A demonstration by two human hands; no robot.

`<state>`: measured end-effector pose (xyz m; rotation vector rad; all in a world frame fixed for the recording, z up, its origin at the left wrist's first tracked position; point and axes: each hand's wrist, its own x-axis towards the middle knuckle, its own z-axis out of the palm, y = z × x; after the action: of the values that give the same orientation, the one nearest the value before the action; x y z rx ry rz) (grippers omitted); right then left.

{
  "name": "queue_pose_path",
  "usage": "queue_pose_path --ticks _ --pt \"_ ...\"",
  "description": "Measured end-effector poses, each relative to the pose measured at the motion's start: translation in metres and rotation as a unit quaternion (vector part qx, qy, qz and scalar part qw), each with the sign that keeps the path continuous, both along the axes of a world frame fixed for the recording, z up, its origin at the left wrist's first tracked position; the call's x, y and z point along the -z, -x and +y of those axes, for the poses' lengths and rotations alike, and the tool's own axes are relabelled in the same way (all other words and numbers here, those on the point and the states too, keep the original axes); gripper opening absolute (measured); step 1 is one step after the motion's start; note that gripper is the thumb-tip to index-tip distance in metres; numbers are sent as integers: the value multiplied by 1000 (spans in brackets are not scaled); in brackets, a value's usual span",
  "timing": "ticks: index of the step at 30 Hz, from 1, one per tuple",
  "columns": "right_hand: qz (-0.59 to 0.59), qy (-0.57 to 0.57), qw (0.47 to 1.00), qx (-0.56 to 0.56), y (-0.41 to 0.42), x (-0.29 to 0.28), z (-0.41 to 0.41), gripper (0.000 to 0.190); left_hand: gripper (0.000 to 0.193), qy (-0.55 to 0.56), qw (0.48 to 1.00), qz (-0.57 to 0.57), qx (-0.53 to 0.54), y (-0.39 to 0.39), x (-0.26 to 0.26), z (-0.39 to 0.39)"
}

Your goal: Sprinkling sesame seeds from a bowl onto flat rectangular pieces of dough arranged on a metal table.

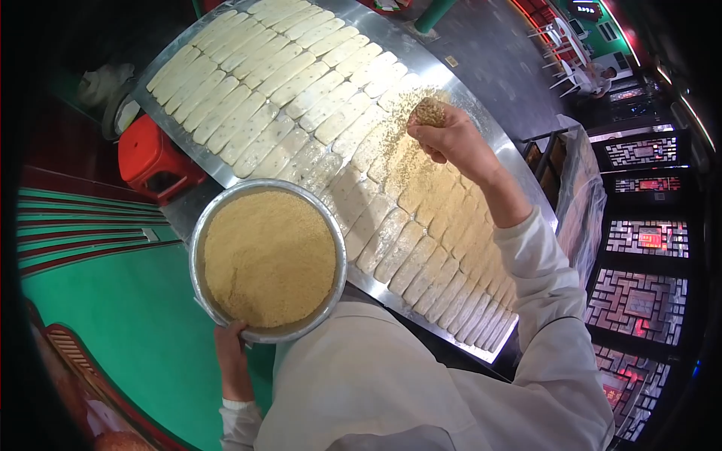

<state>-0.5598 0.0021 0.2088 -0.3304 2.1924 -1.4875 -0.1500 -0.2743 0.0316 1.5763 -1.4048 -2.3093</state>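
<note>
My left hand (230,352) grips the near rim of a round metal basin (340,253), its fingers partly hidden beneath it. Pale golden sesame-like seeds (271,253) fill much of the basin. Over the metal table (479,107), my right hand (437,132) is raised, its fingers curled around some seeds, and grains fly from it to the left and downward. Rows of long, flat dough strips (242,121) cover much of the tabletop. Strips below and around my right hand bear a golden layer of seeds (445,197); those at the far left look plain and pale.
A red plastic stool (149,155) stands left of the table, near a bowl (127,115). Plastic sheeting (581,175) drapes a rack on the right. A green post (437,14) rises beyond the table. A person (598,82) sits by white chairs farther off.
</note>
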Motion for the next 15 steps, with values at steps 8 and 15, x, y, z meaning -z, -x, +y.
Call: queue_pose_path --ticks 8,15 --pt "116 -75 990 -23 68 -19 19 7 24 16 1000 -18 0 3 1 1" --pt "166 2 983 -75 -8 27 -48 7 21 4 1000 -21 -7 -2 -3 1"
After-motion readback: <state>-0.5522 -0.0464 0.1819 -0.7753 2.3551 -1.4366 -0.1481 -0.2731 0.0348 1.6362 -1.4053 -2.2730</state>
